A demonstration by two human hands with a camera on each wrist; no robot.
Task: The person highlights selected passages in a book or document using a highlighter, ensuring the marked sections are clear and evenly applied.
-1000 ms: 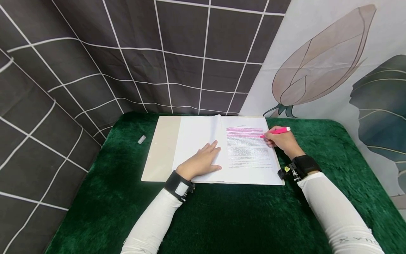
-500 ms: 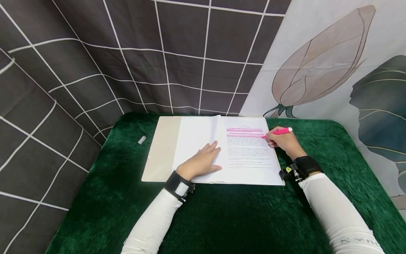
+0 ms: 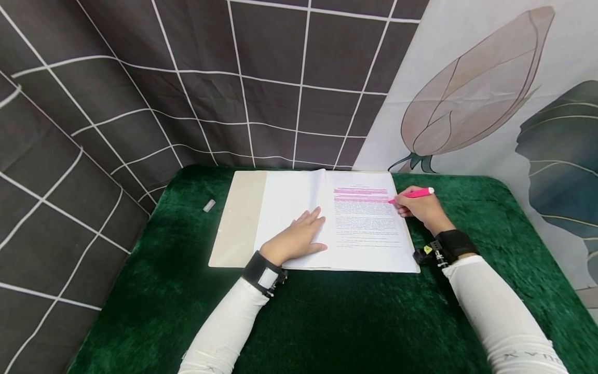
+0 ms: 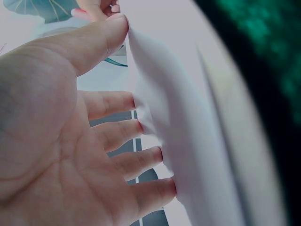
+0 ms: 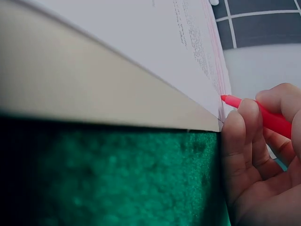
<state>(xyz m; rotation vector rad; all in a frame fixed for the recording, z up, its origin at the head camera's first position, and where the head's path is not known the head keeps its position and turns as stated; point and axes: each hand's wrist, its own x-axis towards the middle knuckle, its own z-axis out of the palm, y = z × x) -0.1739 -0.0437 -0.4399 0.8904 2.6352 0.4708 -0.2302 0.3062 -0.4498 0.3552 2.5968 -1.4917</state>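
Note:
My right hand [image 3: 419, 206] pinches a pink highlighter [image 3: 419, 192], its tip at the right end of a text line on the printed page [image 3: 366, 257]. Pink bands cover several lines near the top of that page. In the right wrist view the highlighter [image 5: 275, 123] lies between thumb and fingers, its tip touching or just over the paper. My left hand [image 3: 296, 239] rests with fingers spread on the open booklet's left page [image 3: 280, 202], near the fold. Its fingertips [image 4: 165, 187] press the paper in the left wrist view.
A cream cover flap [image 3: 235, 223] extends from the booklet's left side. A small white highlighter cap [image 3: 208, 205] lies left of it on the green plush cloth [image 3: 327, 322]. Behind the table hang a dark grid-patterned cloth [image 3: 271, 104] and a white leaf-print cloth [image 3: 467, 98].
My right hand has moved slightly to the right with the highlighter, along the text line to its right end. The left hand has stayed in place.

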